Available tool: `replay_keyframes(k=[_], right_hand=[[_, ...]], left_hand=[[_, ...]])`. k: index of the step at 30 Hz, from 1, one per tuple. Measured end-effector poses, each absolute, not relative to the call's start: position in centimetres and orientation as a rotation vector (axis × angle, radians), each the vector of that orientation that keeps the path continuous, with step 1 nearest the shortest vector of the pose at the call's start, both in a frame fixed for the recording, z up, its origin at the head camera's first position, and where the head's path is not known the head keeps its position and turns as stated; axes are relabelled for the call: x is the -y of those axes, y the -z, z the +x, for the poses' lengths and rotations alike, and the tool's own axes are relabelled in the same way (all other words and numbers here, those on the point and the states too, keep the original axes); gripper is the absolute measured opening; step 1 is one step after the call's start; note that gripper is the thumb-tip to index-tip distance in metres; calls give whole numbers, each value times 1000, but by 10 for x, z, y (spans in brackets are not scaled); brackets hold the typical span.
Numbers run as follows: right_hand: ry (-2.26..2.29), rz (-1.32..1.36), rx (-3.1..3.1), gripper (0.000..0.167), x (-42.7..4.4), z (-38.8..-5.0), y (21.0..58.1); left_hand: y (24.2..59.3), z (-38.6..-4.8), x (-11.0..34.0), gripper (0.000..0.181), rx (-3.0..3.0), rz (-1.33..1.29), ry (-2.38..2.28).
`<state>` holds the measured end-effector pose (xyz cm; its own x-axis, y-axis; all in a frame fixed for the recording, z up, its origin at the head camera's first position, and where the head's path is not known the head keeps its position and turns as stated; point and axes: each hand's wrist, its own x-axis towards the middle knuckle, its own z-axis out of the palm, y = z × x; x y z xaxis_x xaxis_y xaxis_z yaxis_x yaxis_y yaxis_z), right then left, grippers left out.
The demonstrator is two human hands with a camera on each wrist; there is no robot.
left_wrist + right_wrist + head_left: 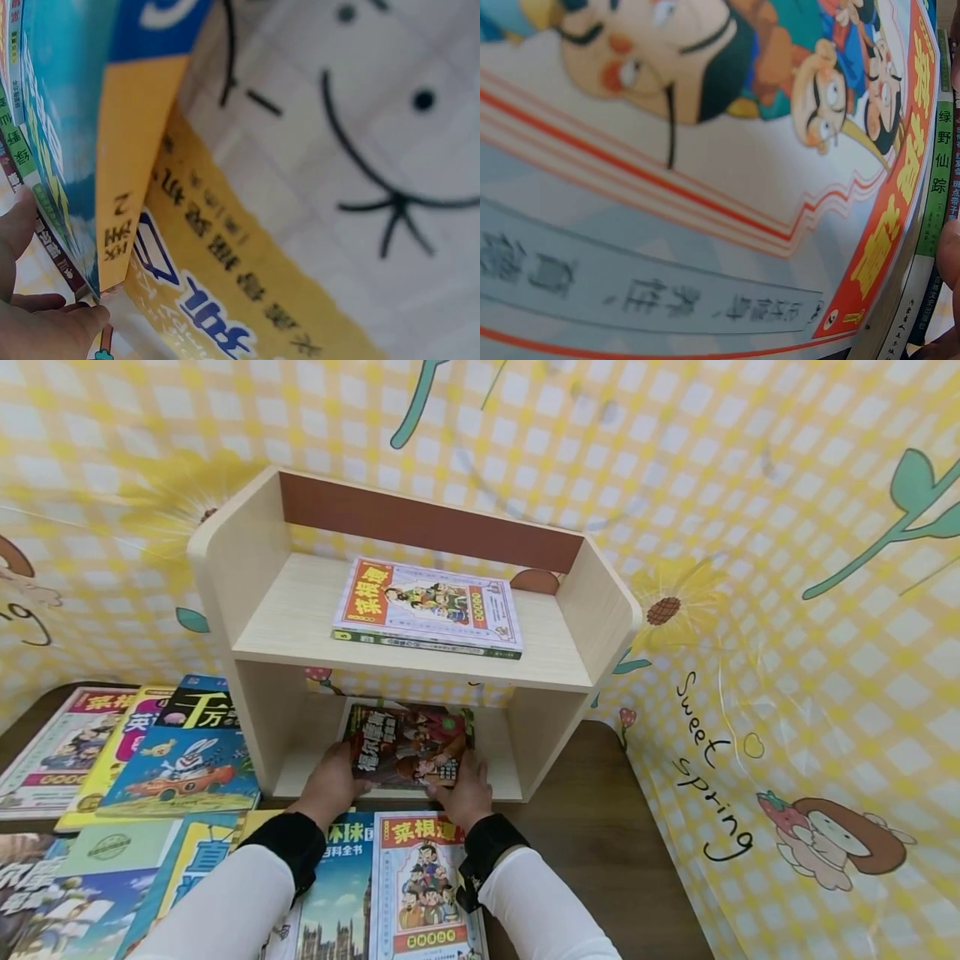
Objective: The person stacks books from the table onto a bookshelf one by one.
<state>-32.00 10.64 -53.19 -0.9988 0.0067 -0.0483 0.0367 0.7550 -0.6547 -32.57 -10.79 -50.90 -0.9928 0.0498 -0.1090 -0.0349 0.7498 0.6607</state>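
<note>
Shelf (pixel 240 568) with books (pixel 408 747) tops table (pixel 600 835); checked cloth (pixel 787 635) behind.

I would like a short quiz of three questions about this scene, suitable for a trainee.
1. Where in the wooden bookshelf is the dark illustrated book? A) upper shelf; B) lower compartment; C) on its roof.
2. True or false: the left hand and right hand are at opposite ends of that book.
3. Complete the printed words on the yellow-checked covering: "Sweet ____".

Key: 1. B; 2. True; 3. spring.
</note>
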Motion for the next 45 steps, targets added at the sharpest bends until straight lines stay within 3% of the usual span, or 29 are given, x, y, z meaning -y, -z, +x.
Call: replay_keyframes(k=[30,45], right_hand=[[1029,64,-2907,82,-108,-324,536],[1380,61,-2688,74,-122,-291,505]], left_hand=[[511,-318,100,63,-2884,-69,-912],[501,-301,119,71,-2815,0,-1088]])
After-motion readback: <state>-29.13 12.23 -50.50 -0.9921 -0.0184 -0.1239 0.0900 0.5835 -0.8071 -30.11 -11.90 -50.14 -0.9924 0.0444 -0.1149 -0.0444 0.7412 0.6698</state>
